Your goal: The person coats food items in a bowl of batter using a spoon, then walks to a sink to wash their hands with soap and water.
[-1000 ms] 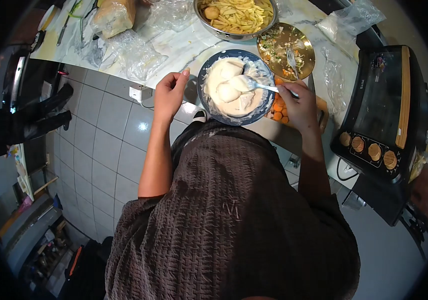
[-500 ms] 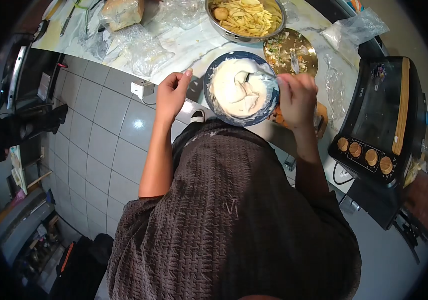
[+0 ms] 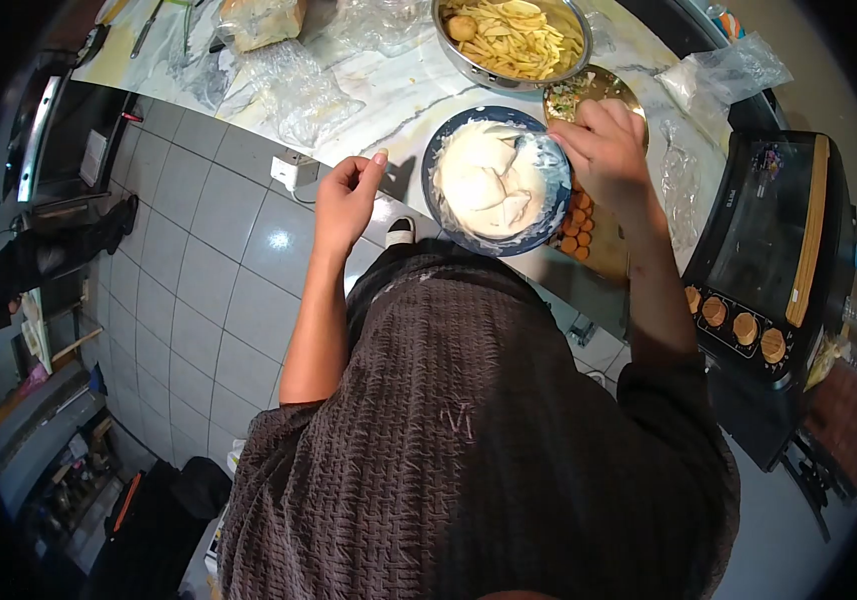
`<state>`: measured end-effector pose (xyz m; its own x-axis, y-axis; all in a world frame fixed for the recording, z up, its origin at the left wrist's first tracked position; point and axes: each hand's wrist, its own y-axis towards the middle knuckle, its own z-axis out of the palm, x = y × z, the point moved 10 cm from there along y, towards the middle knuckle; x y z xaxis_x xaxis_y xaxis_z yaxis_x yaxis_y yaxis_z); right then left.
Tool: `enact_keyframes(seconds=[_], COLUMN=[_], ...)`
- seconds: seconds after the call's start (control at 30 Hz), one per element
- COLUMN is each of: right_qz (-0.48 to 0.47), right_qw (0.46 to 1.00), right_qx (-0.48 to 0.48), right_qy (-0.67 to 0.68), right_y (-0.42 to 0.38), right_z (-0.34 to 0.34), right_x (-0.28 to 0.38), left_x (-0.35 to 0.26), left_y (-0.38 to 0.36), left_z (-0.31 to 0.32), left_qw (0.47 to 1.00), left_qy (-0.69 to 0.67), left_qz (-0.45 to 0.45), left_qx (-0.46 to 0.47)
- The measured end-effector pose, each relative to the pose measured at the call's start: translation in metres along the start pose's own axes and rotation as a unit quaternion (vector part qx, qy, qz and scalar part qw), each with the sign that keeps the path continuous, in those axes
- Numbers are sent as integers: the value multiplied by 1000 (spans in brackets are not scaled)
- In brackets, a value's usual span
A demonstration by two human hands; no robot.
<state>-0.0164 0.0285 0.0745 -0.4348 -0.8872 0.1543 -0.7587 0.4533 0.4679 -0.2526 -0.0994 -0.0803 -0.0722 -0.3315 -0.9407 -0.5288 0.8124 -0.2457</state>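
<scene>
A dark blue bowl [image 3: 432, 205] of thick white cream [image 3: 489, 185] stands near the counter's front edge. My right hand [image 3: 604, 150] is closed around the handle of a spoon [image 3: 541, 139] at the bowl's right rim; its head is hidden in the cream. Left of the bowl, apart from it, my left hand [image 3: 351, 195] hovers with curled fingers and raised thumb, nothing visible in it. Beneath my right forearm lies a board [image 3: 604, 255] with orange slices [image 3: 577, 228]. A round plate [image 3: 629, 85] with chopped bits is partly covered by my right hand.
A metal bowl [image 3: 583, 65] of cut potatoes stands behind. Plastic wrap [image 3: 299, 100] and bread [image 3: 259, 22] lie at the back left, a plastic bag [image 3: 734, 75] at the right. A toaster oven [image 3: 764, 230] flanks the counter. Another person [image 3: 44, 255] in dark clothing is at far left.
My right hand has moved up and away with the spoon, toward the bowl's upper right rim. The cream's folds have shifted. My left hand keeps about the same pose; the view has shifted slightly.
</scene>
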Motion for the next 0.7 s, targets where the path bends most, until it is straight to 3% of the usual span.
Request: enact_keyframes(seconds=[0.13, 0.47, 0.7], right_qz=[0, 19, 56], right_qw=[999, 999, 987], right_qx=[47, 29, 141], right_qy=[-8, 12, 57], right_y=[3, 22, 22], right_z=[-9, 15, 64], right_x=[-2, -15, -17], left_x=[1, -7, -3], left_y=[1, 1, 0], left_z=[-4, -4, -4], left_qw=[1000, 1000, 1000], left_qy=[6, 9, 13], left_qz=[3, 3, -14], left_qx=[-10, -10, -9])
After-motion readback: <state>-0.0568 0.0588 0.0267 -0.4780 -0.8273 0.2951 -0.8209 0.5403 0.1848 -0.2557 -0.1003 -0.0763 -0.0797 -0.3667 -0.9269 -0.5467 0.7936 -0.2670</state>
